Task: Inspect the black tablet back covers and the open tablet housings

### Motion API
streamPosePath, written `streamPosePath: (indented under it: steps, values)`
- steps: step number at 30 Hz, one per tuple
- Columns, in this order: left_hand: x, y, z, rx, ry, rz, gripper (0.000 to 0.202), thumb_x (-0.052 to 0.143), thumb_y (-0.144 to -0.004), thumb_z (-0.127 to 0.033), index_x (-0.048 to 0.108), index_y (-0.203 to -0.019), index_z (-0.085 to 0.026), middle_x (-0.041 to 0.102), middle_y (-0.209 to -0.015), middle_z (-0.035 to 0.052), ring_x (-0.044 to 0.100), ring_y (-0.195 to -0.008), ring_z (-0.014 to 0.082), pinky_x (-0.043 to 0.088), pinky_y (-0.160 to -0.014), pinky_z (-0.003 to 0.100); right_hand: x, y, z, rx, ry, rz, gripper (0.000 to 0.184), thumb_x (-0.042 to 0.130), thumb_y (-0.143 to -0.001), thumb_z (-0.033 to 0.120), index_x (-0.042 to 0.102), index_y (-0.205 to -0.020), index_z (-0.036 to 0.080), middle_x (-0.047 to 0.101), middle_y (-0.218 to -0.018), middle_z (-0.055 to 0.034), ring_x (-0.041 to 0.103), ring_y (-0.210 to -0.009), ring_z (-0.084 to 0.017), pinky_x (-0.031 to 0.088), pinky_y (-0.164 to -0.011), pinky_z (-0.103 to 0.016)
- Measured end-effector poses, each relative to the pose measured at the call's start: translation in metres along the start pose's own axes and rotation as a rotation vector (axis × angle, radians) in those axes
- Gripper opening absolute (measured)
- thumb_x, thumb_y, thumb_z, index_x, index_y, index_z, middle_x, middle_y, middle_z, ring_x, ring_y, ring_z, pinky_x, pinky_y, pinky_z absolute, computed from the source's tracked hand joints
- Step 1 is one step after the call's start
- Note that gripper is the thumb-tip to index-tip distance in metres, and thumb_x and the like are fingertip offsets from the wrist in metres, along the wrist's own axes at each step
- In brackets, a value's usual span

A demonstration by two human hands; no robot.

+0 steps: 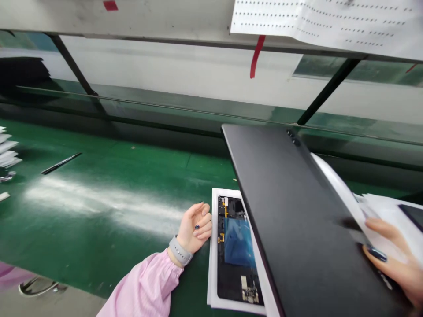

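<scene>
My right hand (395, 259) grips the near right corner of a dark grey tablet back cover (297, 220) and holds it tilted up over the bench. Under it lies an open tablet body (233, 246) with a blue-filmed part and yellow flex cables, resting on a white foam sheet (213, 246). My left hand (195, 228), in a pink sleeve with a grey wristband, rests on the green mat beside the sheet's left edge with fingers curled and nothing visible in them.
The green bench mat (99, 202) stretches left. A thin black stylus-like tool (61, 163) lies far left, with a stack of white sheets (6, 149) at the left edge. More white sheets (386, 207) lie at the right. A shelf with perforated paper (330, 22) hangs overhead.
</scene>
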State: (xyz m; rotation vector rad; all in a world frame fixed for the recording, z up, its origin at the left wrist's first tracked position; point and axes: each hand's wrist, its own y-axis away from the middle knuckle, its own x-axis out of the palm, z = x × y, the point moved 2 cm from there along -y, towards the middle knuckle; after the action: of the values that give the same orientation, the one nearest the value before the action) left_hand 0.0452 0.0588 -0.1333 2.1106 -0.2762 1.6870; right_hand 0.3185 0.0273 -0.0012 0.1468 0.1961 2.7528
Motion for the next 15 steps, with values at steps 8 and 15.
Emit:
streamPosePath:
  steps: [8,15]
  values:
    - [0.011,0.003,0.0,0.057,0.015,0.052,0.014,0.066,-0.07,-0.011,0.056,-0.062,-0.013,0.043,-0.047,-0.0038,0.035,-0.038,0.0044,0.027,-0.037,0.016,0.022,-0.034,-0.053,0.26,-0.079,-0.011,0.056,0.097,-0.029,0.034,0.074,-0.08,0.026,0.07,-0.084,-0.0009,0.06,-0.066,-0.017,0.05,-0.049,-0.018]
    - [0.016,0.003,0.003,0.076,0.022,0.011,0.014,0.062,-0.067,-0.008,0.05,-0.061,-0.015,0.044,-0.054,-0.0017,0.044,-0.05,0.0077,0.041,-0.051,0.02,0.022,-0.047,-0.094,0.308,-0.161,0.152,0.044,0.093,-0.046,0.035,0.074,-0.084,0.025,0.066,-0.068,0.0011,0.058,-0.056,-0.017,0.044,-0.046,-0.021]
